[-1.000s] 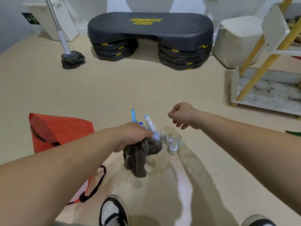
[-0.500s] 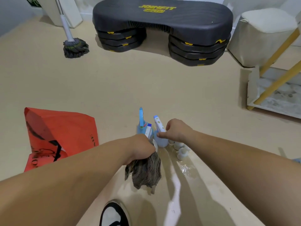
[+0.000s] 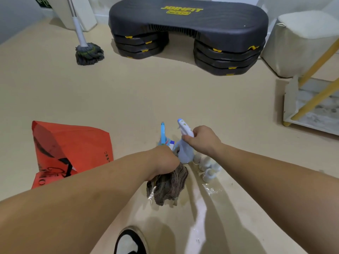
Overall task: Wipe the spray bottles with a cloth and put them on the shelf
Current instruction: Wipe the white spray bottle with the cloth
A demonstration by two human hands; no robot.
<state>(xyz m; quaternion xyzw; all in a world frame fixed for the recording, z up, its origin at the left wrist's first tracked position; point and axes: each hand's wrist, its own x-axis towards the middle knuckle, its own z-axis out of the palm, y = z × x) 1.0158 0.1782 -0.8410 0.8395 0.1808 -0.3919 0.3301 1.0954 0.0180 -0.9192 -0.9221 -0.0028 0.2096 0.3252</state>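
right grip clamped round the neck of the pale spray bottle, low by the floor, touching small white bottles. left grip bunched on cloth. risk: a lift could topple the small ones; wet patch could slide a shoe. second spray bottle body hidden; shelf cut off.

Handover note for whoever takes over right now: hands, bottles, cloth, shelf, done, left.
Left hand: grips the bunched grey-brown cloth beside the bottles.
Right hand: grips the pale blue spray bottle at its neck, under the trigger head; lifted or not, cannot tell.
Second spray bottle, blue trigger, stands behind the left hand. Small white bottles cluster on the floor by a wet patch.
Shelf is off to the right; no bottle shows on the part in view.
Done: one bottle grasped. Left: wipe the spray bottles, shelve them.
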